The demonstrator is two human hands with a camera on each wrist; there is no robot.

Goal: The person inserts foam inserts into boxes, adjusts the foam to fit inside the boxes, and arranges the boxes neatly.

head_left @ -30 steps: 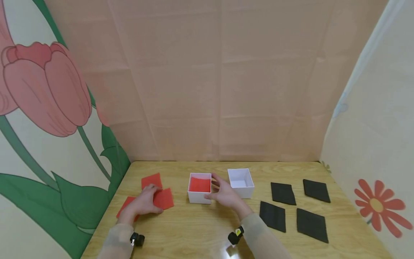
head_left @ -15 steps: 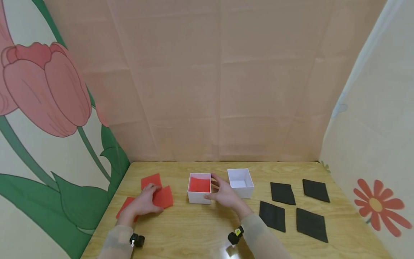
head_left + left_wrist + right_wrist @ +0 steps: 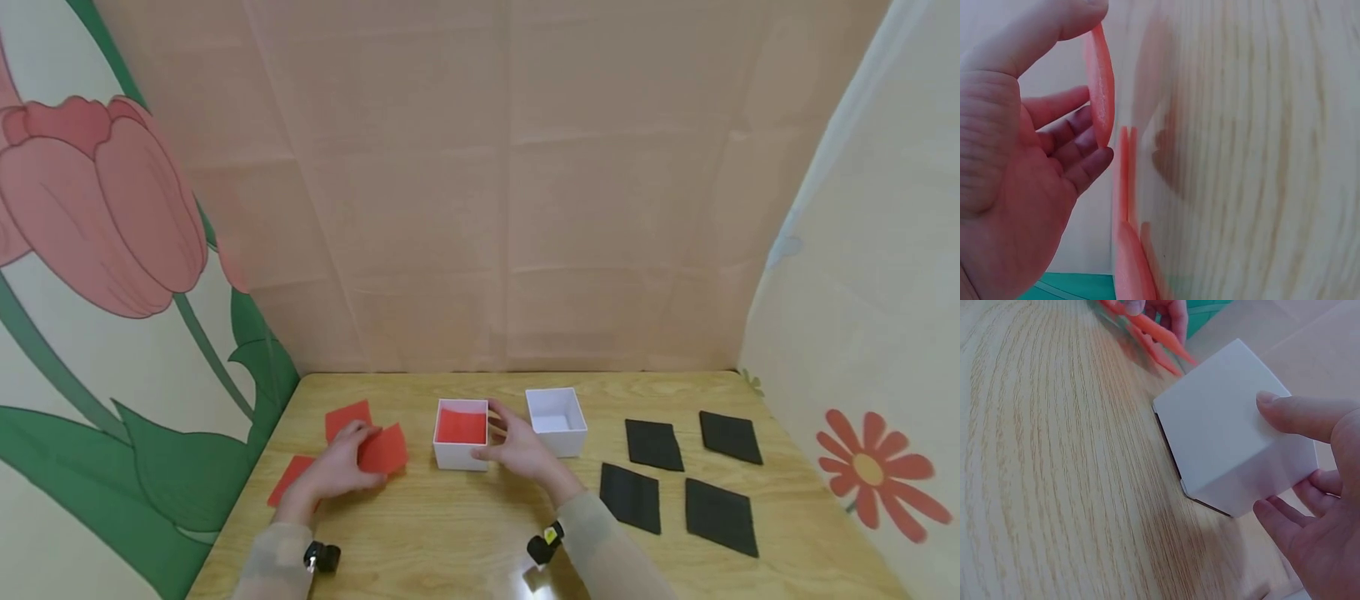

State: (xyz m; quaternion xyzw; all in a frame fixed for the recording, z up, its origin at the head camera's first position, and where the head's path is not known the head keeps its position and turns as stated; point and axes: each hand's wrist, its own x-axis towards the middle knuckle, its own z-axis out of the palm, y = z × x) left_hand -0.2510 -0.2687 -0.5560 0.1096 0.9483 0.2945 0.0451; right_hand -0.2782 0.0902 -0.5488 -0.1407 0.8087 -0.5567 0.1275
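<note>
My left hand (image 3: 341, 468) pinches a red square pad (image 3: 386, 451), thin and soft-looking, between thumb and fingertips. In the left wrist view this pad (image 3: 1101, 87) stands off the wooden surface. Two more red pads lie about that hand, one behind it (image 3: 347, 417) and another (image 3: 288, 477) partly covered by the wrist. With the thumb at the front and fingers round the right side, my right hand (image 3: 522, 450) holds an open white box (image 3: 461, 457). Red material (image 3: 462, 426) shows inside this box. The right wrist view shows the box (image 3: 1216, 419) standing on the table.
A second white box (image 3: 561, 443), open at the top, stands behind and right of my right hand. Several black square pads (image 3: 656, 445) lie at the right of the wooden table (image 3: 442, 542). Patterned hangings (image 3: 127, 217) enclose the left, back and right sides.
My left hand has lifted the red pad off the table and shifted it slightly to the right. The right hand stays on the white box. The head view has turned slightly.
</note>
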